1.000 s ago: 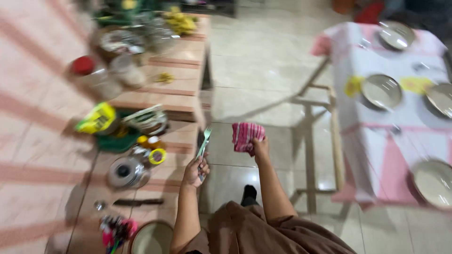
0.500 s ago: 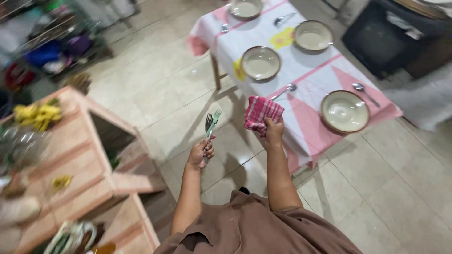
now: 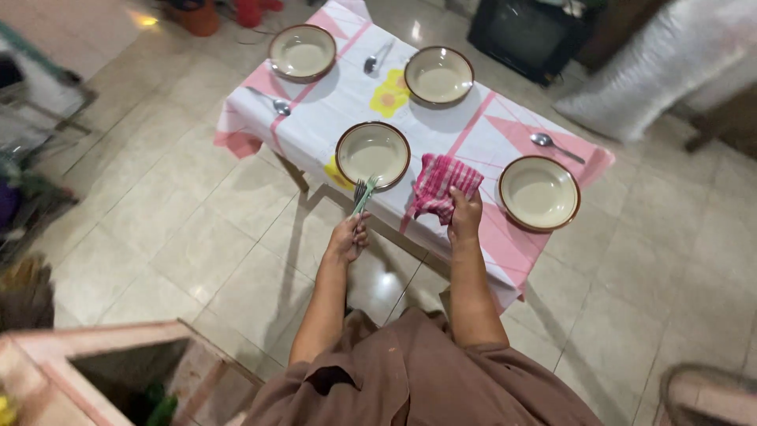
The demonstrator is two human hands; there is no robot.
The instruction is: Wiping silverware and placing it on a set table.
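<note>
My left hand (image 3: 348, 237) grips a small bunch of metal forks (image 3: 362, 194), their tines pointing up toward the near edge of the table. My right hand (image 3: 464, 218) holds a pink and white checked cloth (image 3: 439, 183), bunched, just above the table's near edge. Ahead stands a table with a white and pink patterned tablecloth (image 3: 489, 134). On it sit several cream bowls with brown rims; the nearest bowl (image 3: 372, 153) lies just beyond the forks, and another bowl (image 3: 539, 192) is to the right of the cloth.
Spoons (image 3: 557, 147) lie beside the bowls on the table. A dark box-like set (image 3: 531, 31) and a white sack (image 3: 654, 67) stand behind it. A pink tiled counter corner (image 3: 102, 359) is at lower left. The floor (image 3: 158, 229) is pale tile.
The view has swung from the pink counter to the set table, which is now directly ahead and closer. Both hands keep the forks and the cloth and have reached the table's near edge.
</note>
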